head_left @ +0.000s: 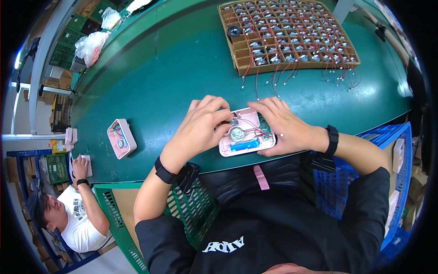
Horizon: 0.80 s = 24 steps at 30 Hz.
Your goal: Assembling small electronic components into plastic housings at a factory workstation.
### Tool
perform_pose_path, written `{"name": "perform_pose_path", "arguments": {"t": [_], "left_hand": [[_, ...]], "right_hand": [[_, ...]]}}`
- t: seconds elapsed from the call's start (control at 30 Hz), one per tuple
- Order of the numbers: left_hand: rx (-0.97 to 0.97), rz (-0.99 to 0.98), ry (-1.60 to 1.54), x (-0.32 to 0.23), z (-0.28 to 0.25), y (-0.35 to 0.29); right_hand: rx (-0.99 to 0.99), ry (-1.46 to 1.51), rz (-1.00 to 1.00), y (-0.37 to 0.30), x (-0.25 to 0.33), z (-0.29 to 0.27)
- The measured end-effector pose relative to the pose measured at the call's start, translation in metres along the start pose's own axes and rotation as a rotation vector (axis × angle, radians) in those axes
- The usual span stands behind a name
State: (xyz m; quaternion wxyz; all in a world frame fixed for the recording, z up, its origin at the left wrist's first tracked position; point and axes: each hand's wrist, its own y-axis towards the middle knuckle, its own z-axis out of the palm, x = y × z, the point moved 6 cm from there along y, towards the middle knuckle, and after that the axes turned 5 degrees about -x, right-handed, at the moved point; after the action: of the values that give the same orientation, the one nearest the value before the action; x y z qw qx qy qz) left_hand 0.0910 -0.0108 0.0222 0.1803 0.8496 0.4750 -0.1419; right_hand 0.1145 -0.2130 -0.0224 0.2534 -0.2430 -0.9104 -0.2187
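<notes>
A pink plastic housing (226, 149) with a white rim lies open side up near the front edge of the table. Inside it are a blue cylindrical battery (245, 145), a round silver speaker (237, 134), a green circuit board (264, 127) and thin red and dark wires. My right hand (285, 125) grips the housing's right side, thumb at the near edge and fingers at the far edge. My left hand (203, 125) bends over the left end, its thumb and fingers pinched at a small dark grey part (234, 122); the fingers partly hide it.
At the far right stands a divided cardboard tray (237, 48) of speakers with dangling wires. A second pink housing (129, 138) sits to the left. A green crate (114, 214) and a blue crate (397, 137) flank me. At the left, a co-worker (82, 219) sits by the table.
</notes>
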Motion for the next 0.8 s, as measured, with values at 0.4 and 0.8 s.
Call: {"name": "perform_pose_path", "arguments": {"t": [0.4, 0.8], "left_hand": [[-0.096, 0.319, -0.03, -0.062, 0.016, 0.037], [-0.222, 0.298, -0.191, -0.032, 0.006, 0.04]], "right_hand": [[-0.232, 0.033, 0.094, -0.009, 0.005, -0.031], [-0.206, 0.23, 0.055, -0.002, 0.001, -0.021]]}}
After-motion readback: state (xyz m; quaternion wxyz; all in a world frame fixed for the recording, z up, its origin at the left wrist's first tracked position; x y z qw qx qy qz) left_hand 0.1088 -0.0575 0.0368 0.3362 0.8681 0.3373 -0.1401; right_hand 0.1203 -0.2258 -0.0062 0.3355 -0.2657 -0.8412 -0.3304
